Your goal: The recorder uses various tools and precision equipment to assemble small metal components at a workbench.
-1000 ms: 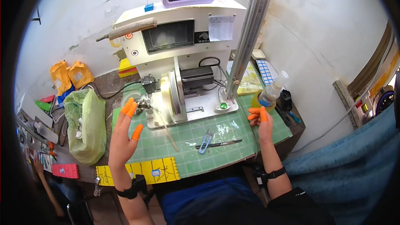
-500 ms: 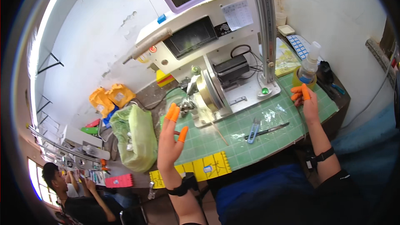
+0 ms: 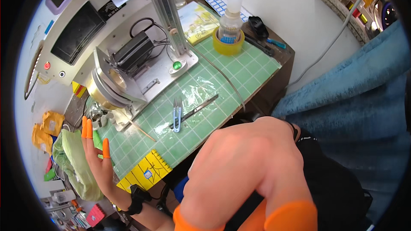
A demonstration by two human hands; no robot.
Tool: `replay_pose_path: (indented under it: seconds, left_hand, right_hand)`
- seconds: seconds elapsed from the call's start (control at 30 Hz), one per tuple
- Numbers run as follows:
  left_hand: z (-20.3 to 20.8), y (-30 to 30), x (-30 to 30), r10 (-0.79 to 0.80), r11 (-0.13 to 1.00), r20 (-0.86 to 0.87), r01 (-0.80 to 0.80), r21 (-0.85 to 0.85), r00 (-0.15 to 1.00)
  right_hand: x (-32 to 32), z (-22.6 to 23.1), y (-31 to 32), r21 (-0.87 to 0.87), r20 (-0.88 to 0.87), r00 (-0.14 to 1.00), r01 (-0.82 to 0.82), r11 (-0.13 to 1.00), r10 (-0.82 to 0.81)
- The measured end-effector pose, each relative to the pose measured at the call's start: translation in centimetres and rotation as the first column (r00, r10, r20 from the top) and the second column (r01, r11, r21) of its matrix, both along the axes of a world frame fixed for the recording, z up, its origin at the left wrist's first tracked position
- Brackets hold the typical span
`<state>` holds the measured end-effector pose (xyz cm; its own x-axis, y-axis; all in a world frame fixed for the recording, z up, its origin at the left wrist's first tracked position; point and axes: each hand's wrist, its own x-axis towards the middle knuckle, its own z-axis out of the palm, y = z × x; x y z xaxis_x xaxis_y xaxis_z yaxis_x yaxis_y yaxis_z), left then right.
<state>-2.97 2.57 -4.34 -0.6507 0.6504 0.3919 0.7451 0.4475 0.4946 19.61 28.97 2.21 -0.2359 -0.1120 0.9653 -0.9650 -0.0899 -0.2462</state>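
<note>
My left hand (image 3: 98, 162) is open beside the machine's brass-coloured wheel (image 3: 100, 92). Its fingers point up, with orange finger cots on several of them, and nothing is in it. Very large and close in the lower right is my right hand (image 3: 252, 158), its back toward me. Orange cots cover its bent fingers, whose tips run out at the lower edge, so what they hold, if anything, is hidden. On the green gridded mat (image 3: 257, 70) lie blue-handled thread snips (image 3: 177, 117) across dark tweezers (image 3: 199, 110). A thin wooden stick (image 3: 143, 132) lies near the wheel.
The white machine with a dark screen (image 3: 79, 32) and metal column (image 3: 165, 13) fills the upper left. A clear bottle (image 3: 230, 28) stands in a yellow tape roll (image 3: 228, 48). A cable (image 3: 222, 75) crosses the mat. A green plastic bag (image 3: 77, 162) sits at the left.
My right hand has come from beside the tape roll to close in front of me. My view has turned right, so the machine sits further left. My left hand stays open.
</note>
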Motion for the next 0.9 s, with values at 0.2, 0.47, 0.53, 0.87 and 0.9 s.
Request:
replay_pose_path:
  seconds: [0.2, 0.47, 0.53, 0.87, 0.9]
  left_hand:
    - [-0.5, 0.4, 0.4, 0.009, 1.0, 0.036, -0.009, -0.014, 0.999]
    - [-1.4, 0.5, 0.1, 0.025, 1.0, 0.017, -0.025, 0.005, 1.0]
    - [-1.4, 0.9, 0.3, 0.032, 0.999, 0.039, -0.032, 0.007, 0.999]
    - [-0.3, -2.3, 0.0, 0.051, 0.995, -0.104, -0.059, -0.081, 0.993]
    - [-0.1, -1.0, -0.1, 0.003, 0.998, -0.121, -0.012, -0.069, 0.993]
  right_hand:
    - [1.9, 0.6, 0.4, -0.079, 0.197, 0.97, 0.159, 0.984, -0.141]
    - [4.1, 1.2, -0.6, -0.082, 0.444, 0.849, 0.356, 0.931, -0.285]
    - [4.9, 1.6, 0.1, -0.072, 0.496, 0.811, 0.394, 0.916, -0.31]
    - [5.6, 2.9, 1.3, -0.063, 0.666, 0.713, 0.349, 0.935, -0.221]
    - [8.4, 3.1, 2.5, -0.057, 0.644, 0.737, 0.31, 0.949, -0.203]
